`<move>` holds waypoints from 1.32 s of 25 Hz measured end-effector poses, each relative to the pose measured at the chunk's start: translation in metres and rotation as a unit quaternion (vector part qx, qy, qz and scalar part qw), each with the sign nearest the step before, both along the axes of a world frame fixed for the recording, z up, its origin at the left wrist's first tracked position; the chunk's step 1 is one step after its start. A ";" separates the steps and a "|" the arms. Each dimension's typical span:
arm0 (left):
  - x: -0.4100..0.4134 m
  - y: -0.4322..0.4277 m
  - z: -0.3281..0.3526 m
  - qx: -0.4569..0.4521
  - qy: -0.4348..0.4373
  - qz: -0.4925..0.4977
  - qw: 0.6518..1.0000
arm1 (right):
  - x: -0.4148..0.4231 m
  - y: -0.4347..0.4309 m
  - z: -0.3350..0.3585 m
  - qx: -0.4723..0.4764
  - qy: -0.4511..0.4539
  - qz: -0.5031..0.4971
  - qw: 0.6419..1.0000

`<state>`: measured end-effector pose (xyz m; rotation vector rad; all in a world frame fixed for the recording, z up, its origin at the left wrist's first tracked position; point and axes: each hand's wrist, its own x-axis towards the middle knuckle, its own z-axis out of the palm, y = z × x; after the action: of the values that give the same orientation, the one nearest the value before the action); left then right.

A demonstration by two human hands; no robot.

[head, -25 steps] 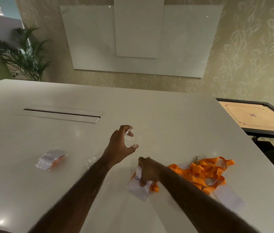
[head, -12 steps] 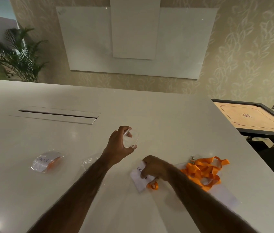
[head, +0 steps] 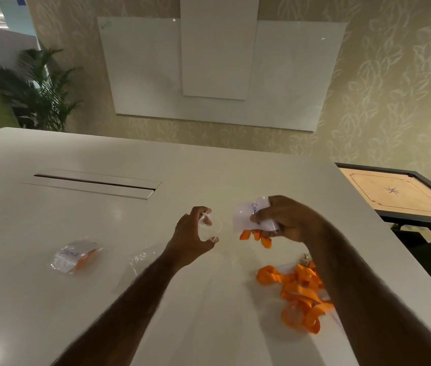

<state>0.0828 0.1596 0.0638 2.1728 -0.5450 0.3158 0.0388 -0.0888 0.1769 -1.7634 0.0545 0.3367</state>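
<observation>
The left hand [head: 192, 240] pinches a small clear pouch [head: 213, 229] between thumb and curled fingers, above the table [head: 156, 299]. Just to its right, the right hand [head: 288, 220] grips a white name card [head: 246, 217], with a folded orange lanyard [head: 260, 237] hanging under its fingers. More lanyards [head: 299, 289] lie beneath that forearm.

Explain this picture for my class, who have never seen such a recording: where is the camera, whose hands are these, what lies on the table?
No machine here, only a person's two bare hands. The camera sits on that person's head and looks down along both arms. The left hand holds a small clear bag. The right hand grips a white name card with orange ribbon hanging under it. On the white table lie a heap of orange ribbons, an empty clear bag and a packed bag.
</observation>
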 end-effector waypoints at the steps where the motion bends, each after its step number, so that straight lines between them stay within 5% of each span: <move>1: -0.001 -0.004 -0.001 0.010 -0.001 -0.005 1.000 | 0.002 0.002 0.008 -0.013 -0.013 -0.009 1.000; 12: 0.003 -0.027 0.012 0.039 -0.022 -0.005 0.999 | 0.016 0.059 0.009 -0.369 -0.183 -0.014 0.911; 19: 0.006 -0.035 0.018 0.085 -0.012 -0.017 0.996 | 0.026 0.067 0.011 -0.413 -0.191 -0.010 0.891; 29: 0.005 -0.034 0.026 0.017 -0.023 -0.033 0.999 | 0.026 0.064 0.008 -0.423 -0.249 -0.037 0.870; 33: 0.006 -0.031 0.031 0.071 -0.058 -0.074 0.993 | 0.025 0.056 0.014 -0.402 -0.252 -0.026 0.880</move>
<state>0.0889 0.1290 0.0953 2.2453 -0.8125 0.3319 0.0638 -0.0331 0.1906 -2.6222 -0.1563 -0.2443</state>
